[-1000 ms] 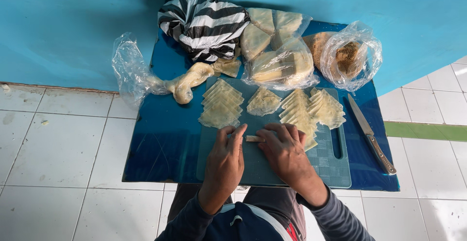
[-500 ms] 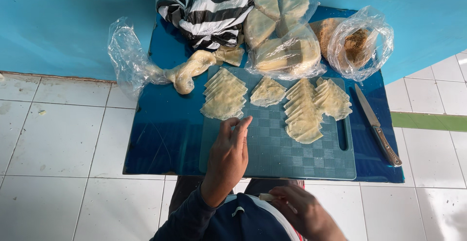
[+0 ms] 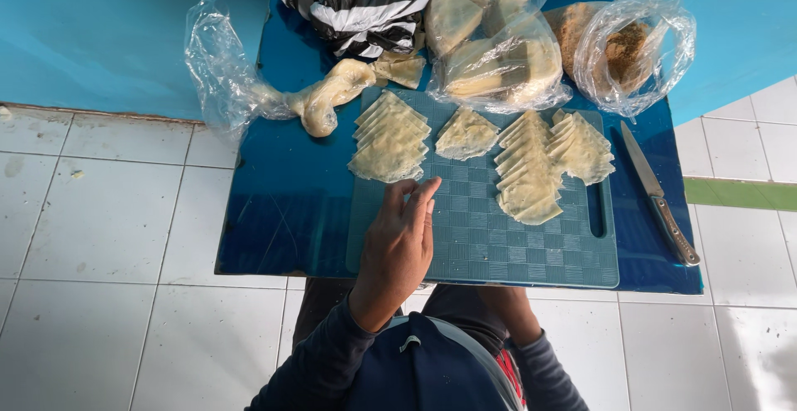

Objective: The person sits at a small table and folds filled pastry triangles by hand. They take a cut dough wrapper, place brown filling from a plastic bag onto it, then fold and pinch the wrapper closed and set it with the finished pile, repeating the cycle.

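Observation:
My left hand (image 3: 403, 241) hovers over the teal cutting board (image 3: 498, 253), fingers stretched out and holding nothing, its tips just below a stack of pale triangular pastry sheets (image 3: 390, 137). A single triangle (image 3: 466, 133) lies in the middle of the board. To its right are a fanned row of triangles (image 3: 527, 170) and another small pile (image 3: 584, 147). My right hand is hidden below the table's front edge; only the forearm (image 3: 508, 315) shows.
The board lies on a low blue table (image 3: 282, 203) on white floor tiles. A knife (image 3: 660, 195) rests at the right. Behind are dough in a clear bag (image 3: 328, 95), a striped bag (image 3: 357, 0), bagged pastry sheets (image 3: 498, 54) and a bag of brown filling (image 3: 623, 41).
Both hands were on the board's near edge a second ago. My right hand has pulled back below the table, and my left hand has moved up toward the left stack.

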